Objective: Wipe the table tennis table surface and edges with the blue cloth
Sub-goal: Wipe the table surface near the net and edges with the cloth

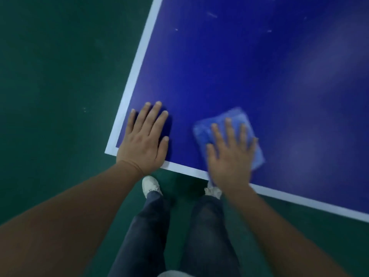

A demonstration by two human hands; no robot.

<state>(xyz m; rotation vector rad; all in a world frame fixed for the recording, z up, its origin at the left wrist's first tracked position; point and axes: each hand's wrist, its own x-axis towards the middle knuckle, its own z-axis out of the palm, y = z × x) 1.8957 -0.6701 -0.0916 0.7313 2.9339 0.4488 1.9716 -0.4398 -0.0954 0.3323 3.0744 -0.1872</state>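
Observation:
The table tennis table (239, 66) is dark blue with a white border line, and its near left corner lies in front of me. A folded light blue cloth (231, 116) lies flat on the surface close to the near edge. My right hand (229, 154) presses on the cloth with straight, spread fingers and looks blurred. My left hand (143, 138) rests flat on the bare surface right at the corner, fingers straight. Pale smears and small white marks show on the surface further in.
Dark green floor (60, 76) surrounds the table on the left and near side. My legs in dark trousers and white shoes (150, 185) stand just below the near edge.

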